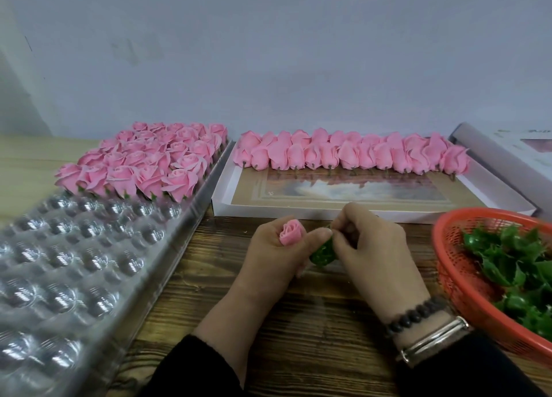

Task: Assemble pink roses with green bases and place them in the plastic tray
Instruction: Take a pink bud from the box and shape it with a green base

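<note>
Your left hand [276,251] holds a pink rose [291,232] in a curled grip, bloom up, while your right hand [375,247] pinches a green base [322,254] just beside it, over the wooden desk [298,322]. To your left the plastic tray [74,271] carries finished roses [143,160] in its far rows. Ahead, bare pink roses [349,154] line a white box [373,209], and a red basket [448,265] of green bases [516,265] sits at your right.
</note>
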